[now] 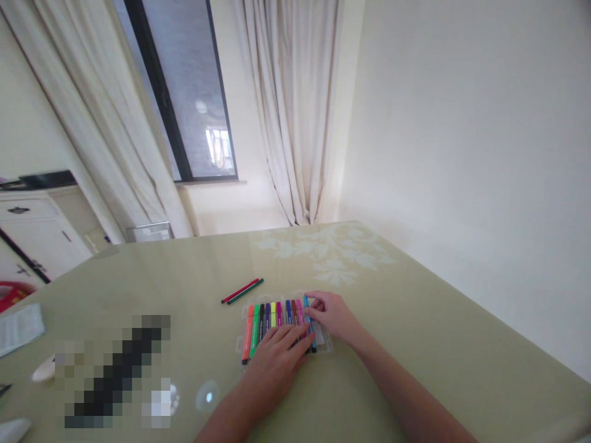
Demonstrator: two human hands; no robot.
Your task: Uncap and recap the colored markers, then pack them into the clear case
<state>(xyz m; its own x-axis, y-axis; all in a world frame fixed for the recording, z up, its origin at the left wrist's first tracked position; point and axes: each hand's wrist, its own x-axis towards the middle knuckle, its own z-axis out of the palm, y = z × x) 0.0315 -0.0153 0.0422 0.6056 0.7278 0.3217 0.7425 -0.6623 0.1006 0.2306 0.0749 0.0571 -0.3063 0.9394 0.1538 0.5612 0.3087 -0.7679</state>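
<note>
Several felt-tip markers in orange, green, black, purple, yellow, pink and other colours lie side by side in a clear plastic case (326,346). The orange marker (248,332) is at the left end of the row. At the right end is a light blue marker (306,304), its upper part pinched by my right hand (330,314). My left hand (281,354) rests flat across the lower part of the row, fingers outstretched, their tips by the light blue marker's lower half. It covers the lower ends of several markers. A gap shows between the pink and dark blue markers.
Beyond the case, a red marker (240,291) and a dark green marker (245,291) lie together on the glossy table (415,369). A blurred-out dark object (122,369) and a white packet (21,329) are at the left. A wall (484,154) borders the table's right side.
</note>
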